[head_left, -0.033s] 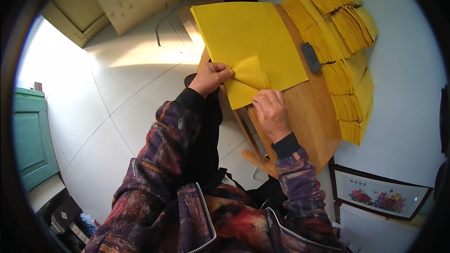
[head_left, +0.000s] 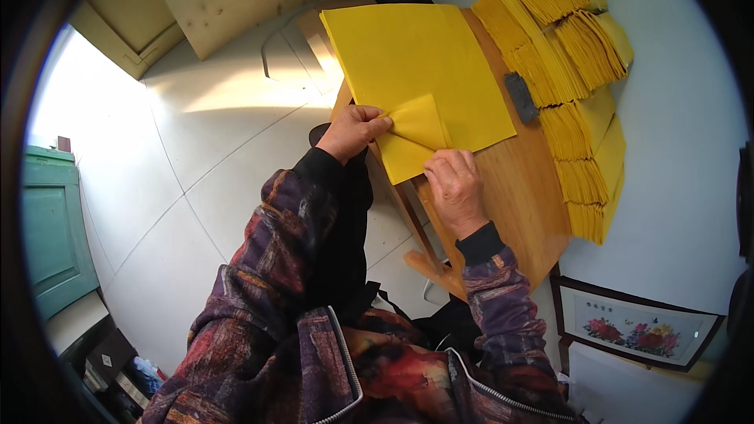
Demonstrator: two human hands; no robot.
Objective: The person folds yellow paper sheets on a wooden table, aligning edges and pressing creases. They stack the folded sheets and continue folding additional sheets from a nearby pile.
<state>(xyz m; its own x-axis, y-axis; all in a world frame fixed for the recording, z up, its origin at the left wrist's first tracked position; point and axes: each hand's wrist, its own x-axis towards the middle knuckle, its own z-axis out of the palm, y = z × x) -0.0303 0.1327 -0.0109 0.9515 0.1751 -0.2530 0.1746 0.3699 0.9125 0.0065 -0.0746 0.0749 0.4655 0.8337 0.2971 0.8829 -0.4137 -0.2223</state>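
A stack of large yellow paper sheets (head_left: 416, 47) lies on the wooden table. The near corner of the top sheet (head_left: 420, 119) is lifted and folded back over the stack. My left hand (head_left: 352, 132) pinches this sheet at the stack's left edge, between thumb and forefinger. At the near edge, my right hand (head_left: 455, 188) is closed on the folded part, its fingertips pressed together. The right fingers partly hide the sheet's edge there.
Piles of folded yellow paper (head_left: 577, 129) stand along the table's right side by the wall. A dark grey block (head_left: 521, 96) sits between them and the stack. The wooden tabletop (head_left: 522, 196) reaches toward me. A framed flower picture (head_left: 636, 326) leans at lower right.
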